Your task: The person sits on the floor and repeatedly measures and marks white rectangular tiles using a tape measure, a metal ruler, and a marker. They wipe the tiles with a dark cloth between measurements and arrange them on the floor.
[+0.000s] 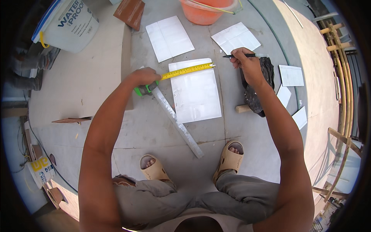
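My left hand (147, 77) is closed on a green and black tape measure (144, 89), with a metal straight bar (177, 123) beside it slanting down to the right. The yellow blade (187, 70) stretches across the upper part of a white tile (195, 96), its hooked end near the tile's right edge. My right hand (249, 67) grips a dark pencil or marker (228, 56), point leftward, above and right of that tile. Under this hand lies a crumpled black plastic bag (257, 100) with a wooden handle (242, 108) showing below it.
More white tile pieces (170, 38) lie around, some at the right (291, 75). An orange bucket (206, 9) and brown tile (129, 13) are ahead. A white bucket (77, 31) stands upper left. A hose (278, 36) runs at right, near wooden rails (340, 77).
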The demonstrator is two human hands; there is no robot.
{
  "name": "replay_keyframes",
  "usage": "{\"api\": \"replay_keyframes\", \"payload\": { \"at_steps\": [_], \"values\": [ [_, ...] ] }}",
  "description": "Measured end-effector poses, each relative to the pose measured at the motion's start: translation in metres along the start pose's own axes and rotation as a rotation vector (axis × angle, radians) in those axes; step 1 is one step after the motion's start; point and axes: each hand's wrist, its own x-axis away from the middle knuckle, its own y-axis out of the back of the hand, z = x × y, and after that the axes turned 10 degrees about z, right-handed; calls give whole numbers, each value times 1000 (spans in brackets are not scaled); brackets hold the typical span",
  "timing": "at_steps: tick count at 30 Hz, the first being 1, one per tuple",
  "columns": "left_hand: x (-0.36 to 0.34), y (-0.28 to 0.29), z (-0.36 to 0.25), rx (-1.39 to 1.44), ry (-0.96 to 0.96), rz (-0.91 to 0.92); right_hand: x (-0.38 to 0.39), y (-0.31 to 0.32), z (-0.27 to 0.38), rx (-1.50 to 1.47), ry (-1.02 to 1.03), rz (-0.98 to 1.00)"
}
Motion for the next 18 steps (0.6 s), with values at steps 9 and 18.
{"api": "replay_keyframes", "payload": {
  "at_steps": [9,18],
  "values": [
    [-23,19,13,-71,16,-33,-17,-10,-27,-70,-93,84],
    [-31,25,18,-70,-11,-33,-68,-78,-47,142,-1,184]
  ]
}}
